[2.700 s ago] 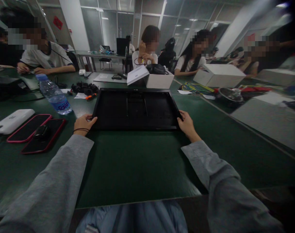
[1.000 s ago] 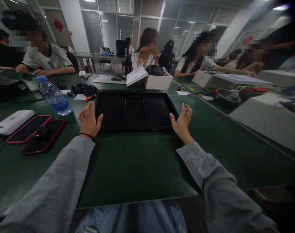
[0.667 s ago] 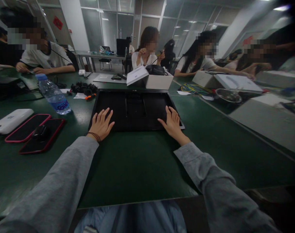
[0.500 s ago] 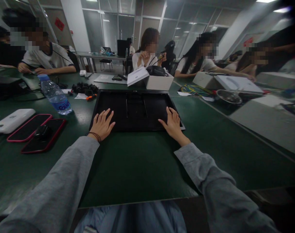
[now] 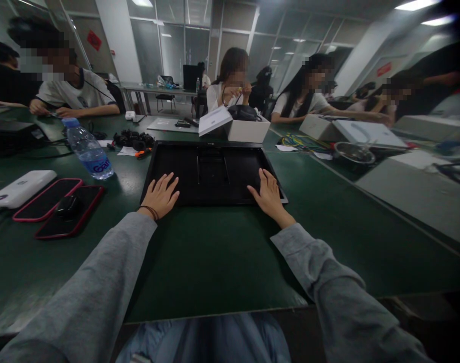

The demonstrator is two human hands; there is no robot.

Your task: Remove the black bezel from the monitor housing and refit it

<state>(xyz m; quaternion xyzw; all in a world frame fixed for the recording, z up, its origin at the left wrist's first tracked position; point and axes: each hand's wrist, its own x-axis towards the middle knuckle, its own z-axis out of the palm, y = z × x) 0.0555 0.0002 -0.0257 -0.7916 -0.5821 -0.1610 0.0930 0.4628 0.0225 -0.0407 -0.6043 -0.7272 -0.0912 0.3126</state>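
A flat black rectangular panel (image 5: 211,169) with a raised rim lies on the green table (image 5: 215,252) in front of me. My left hand (image 5: 160,195) rests palm down on its near left corner, fingers spread and open. On the near right corner lies my right hand (image 5: 268,192), also flat with fingers stretched out. Neither hand holds anything. Grey sleeves cover both my arms.
A water bottle (image 5: 88,149) stands at the left, with two red-edged phones (image 5: 59,205) and a white power bank (image 5: 20,187) nearer me. A white box (image 5: 245,127) sits behind the panel. Black parts (image 5: 133,138) lie beside it. Several people sit around the table's far side.
My hands let go of the panel's side edges, lifted, then came down flat on its near corners. Over the last half second they have stayed still.
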